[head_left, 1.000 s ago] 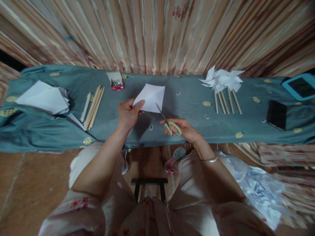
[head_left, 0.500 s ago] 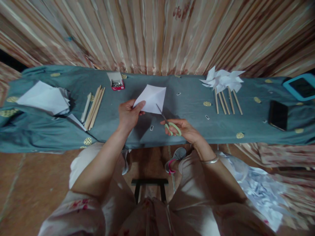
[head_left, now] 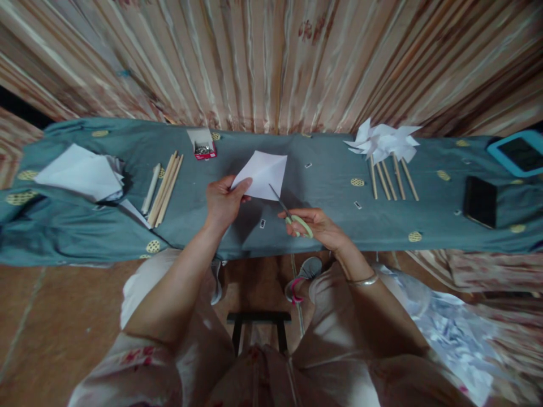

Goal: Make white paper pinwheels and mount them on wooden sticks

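A white square of paper point(head_left: 265, 174) is pinched at its left corner by my left hand point(head_left: 224, 202), thumb on top. My right hand point(head_left: 314, 225) holds green-handled scissors point(head_left: 302, 226) by the loops. Their dark blades point up and left and lie at the paper's lower right part, with the tip near its middle. Both hands are above the green-blue cloth on the table point(head_left: 322, 192). Small black-and-white tags lie on the cloth near the hands.
On the left are a paper stack point(head_left: 80, 172), a white tube point(head_left: 151, 189), wooden sticks point(head_left: 166, 189) and a red box of small metal pieces point(head_left: 205, 150). On the right are paper pinwheels point(head_left: 384, 140) on sticks, a black phone point(head_left: 480, 202) and a blue-framed device point(head_left: 521, 152).
The whole view has shifted slightly, with the table a little lower in it. The scissor loops look closer together; the paper and both hands keep nearly the same places.
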Available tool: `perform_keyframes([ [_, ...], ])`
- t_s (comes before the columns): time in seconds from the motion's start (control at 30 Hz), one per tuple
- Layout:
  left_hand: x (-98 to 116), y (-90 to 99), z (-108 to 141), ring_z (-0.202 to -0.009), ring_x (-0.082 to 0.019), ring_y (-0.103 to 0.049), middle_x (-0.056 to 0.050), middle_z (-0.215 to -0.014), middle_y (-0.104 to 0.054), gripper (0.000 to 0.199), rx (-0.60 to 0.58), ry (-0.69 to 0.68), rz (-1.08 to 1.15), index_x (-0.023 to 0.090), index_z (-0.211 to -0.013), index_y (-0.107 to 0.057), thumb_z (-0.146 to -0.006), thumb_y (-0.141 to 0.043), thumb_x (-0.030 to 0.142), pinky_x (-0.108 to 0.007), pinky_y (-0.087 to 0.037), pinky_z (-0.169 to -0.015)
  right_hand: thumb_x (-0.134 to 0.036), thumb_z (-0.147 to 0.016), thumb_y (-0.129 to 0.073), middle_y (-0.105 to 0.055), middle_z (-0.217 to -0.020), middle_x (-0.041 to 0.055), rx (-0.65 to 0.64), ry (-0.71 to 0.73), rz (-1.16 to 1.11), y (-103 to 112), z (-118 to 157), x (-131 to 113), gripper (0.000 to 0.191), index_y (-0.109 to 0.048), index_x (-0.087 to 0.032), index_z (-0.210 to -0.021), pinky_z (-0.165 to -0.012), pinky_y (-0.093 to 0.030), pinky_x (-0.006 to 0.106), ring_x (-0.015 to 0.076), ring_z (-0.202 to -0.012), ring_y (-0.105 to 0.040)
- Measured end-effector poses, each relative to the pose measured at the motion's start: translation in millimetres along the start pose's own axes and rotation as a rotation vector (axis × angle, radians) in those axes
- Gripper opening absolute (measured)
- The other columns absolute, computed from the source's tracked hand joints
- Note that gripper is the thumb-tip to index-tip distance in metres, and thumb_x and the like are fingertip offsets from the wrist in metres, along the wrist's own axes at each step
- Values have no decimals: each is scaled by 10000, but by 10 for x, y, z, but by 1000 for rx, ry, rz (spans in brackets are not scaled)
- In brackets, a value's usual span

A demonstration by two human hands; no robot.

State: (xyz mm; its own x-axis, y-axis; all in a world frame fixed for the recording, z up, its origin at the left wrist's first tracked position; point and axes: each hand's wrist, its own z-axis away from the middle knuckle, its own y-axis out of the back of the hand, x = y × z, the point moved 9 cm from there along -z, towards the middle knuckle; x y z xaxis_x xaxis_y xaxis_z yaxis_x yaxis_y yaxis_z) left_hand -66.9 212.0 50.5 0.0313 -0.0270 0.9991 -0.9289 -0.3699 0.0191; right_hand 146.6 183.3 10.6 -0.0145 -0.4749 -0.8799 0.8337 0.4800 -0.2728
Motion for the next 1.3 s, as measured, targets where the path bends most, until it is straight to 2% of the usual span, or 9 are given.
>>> perform_keyframes([
  [0.5, 22, 13, 22, -452, -105, -551, 16, -566, -631, 201, 2, 30, -9, 178, -590, -673, -725, -770, 291, -226, -464, -453, -402, -580, -927, -667, -656, -25, 12, 18, 24, 46, -57, 63, 474, -797, -176, -976, -599, -512, 235, 67, -566, -557],
  [0.7, -2, -27, 34, -429, -96, -534, 11, -559, -643, 183, -19, 70, 45, 158, -603, -691, -686, -792, 286, -219, -444, -433, -445, -570, -926, -674, -653, -20, 23, 20, 30, 33, -57, 36, 500, -792, -163, -959, -587, -509, 222, 60, -557, -559],
  [1.03, -68, -56, 43, -432, -93, -541, -4, -569, -645, 270, -48, 87, 74, 139, -612, -691, -635, -820, 375, -214, -449, -434, -409, -544, -938, -673, -656, -16, 35, 7, 26, 44, -71, 64, 521, -788, -147, -970, -590, -502, 229, 68, -572, -568],
  [1.3, -84, -76, 68, -434, -91, -540, -5, -595, -665, 334, -49, 114, 55, 136, -653, -704, -599, -837, 438, -221, -460, -443, -464, -521, -937, -685, -634, -19, 41, 13, 22, 59, -96, 86, 544, -792, -161, -949, -573, -497, 214, 72, -568, -595],
])
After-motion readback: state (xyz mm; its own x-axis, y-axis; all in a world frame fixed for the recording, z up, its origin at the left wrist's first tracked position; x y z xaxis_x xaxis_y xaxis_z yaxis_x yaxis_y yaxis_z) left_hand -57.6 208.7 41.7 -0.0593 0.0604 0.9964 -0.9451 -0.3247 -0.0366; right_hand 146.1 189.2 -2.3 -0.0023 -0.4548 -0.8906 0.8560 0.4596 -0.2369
